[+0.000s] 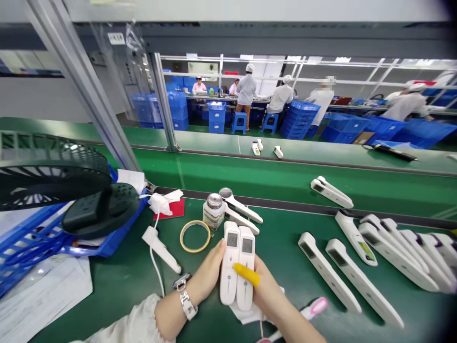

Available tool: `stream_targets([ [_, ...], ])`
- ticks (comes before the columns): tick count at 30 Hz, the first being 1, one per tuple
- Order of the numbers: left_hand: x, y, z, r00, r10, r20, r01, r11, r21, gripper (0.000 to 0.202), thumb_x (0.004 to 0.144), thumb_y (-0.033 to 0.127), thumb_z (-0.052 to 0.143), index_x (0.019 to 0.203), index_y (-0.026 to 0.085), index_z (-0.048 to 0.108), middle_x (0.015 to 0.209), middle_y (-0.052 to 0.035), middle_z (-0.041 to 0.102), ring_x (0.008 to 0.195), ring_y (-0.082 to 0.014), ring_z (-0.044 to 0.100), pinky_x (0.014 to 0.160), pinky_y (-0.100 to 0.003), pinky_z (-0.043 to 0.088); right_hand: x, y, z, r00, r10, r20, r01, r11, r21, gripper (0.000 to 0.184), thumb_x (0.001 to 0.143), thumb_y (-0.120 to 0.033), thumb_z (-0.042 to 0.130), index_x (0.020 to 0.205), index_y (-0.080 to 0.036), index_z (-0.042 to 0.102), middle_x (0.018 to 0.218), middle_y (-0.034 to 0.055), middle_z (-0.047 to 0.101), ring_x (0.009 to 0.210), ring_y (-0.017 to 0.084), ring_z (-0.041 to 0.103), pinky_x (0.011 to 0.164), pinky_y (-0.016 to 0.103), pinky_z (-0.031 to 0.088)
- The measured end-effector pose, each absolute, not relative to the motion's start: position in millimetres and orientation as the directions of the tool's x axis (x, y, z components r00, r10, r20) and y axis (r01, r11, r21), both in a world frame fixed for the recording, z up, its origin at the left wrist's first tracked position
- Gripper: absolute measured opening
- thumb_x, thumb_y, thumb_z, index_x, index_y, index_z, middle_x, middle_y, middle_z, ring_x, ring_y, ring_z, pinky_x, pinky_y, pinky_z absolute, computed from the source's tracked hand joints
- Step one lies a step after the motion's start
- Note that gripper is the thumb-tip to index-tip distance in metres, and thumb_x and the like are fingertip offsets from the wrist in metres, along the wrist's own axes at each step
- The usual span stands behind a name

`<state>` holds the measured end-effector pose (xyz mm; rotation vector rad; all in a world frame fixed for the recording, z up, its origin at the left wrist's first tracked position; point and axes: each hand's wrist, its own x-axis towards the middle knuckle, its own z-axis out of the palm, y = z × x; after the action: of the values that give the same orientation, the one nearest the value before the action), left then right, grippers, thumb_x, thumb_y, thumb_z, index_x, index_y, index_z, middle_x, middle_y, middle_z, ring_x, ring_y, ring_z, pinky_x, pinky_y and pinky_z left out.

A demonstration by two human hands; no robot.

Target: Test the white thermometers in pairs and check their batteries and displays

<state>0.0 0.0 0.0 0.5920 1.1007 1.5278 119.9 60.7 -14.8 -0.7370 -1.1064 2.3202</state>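
Two white handheld devices (237,264), each with a small grey screen, are held side by side above the green table (282,243). My left hand (207,276) grips them from the left, with a wristwatch (184,293) on that wrist. My right hand (266,290) grips them from the right; its thumb wears a yellow finger cot (247,275) and lies across the right device. A white cloth (250,312) lies under my right hand.
A row of several white devices (378,257) lies at the right. A tape ring (194,236), a small pump bottle (213,211), a corded white device (160,247), a black fan (53,181) and a blue crate (32,238) sit at the left. A green conveyor (285,178) runs behind; people work beyond.
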Motion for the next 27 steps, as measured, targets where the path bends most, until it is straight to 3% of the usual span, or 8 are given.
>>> stream_targets([
  [3,0,1,-3,-0.325,0.93,-0.17,-0.455,0.004,0.891,0.043,0.083,0.048,0.048,0.107,0.016,0.063,0.117,-0.0085,0.063,0.115,-0.0248,0.051,0.104,-0.038,0.032,119,61,-16,-0.767,0.599,-0.23,-0.195,-0.559,-0.806,0.04,0.064,-0.028,0.077,0.099,-0.018,0.059,0.092,0.0066,0.07,0.083,0.024,0.065,0.079,0.038,0.049],
  [11,3,4,-13,-0.231,0.924,-0.304,-0.722,0.047,0.69,0.04,0.084,0.042,0.049,0.11,0.015,0.061,0.114,-0.0078,0.065,0.114,-0.0232,0.053,0.105,-0.037,0.032,120,63,-19,-0.793,0.581,-0.185,-0.207,-0.541,-0.815,0.037,0.067,-0.025,0.074,0.1,-0.016,0.06,0.095,0.0079,0.069,0.084,0.023,0.065,0.078,0.037,0.049],
  [27,3,3,-5,-0.143,0.924,-0.354,-0.768,0.122,0.628,0.041,0.086,0.042,0.045,0.11,0.013,0.061,0.112,-0.0087,0.066,0.113,-0.0252,0.054,0.105,-0.038,0.033,121,60,-14,-0.779,0.563,-0.277,-0.144,-0.59,-0.795,0.042,0.065,-0.028,0.076,0.102,-0.017,0.059,0.099,0.0088,0.069,0.085,0.024,0.065,0.078,0.038,0.049],
])
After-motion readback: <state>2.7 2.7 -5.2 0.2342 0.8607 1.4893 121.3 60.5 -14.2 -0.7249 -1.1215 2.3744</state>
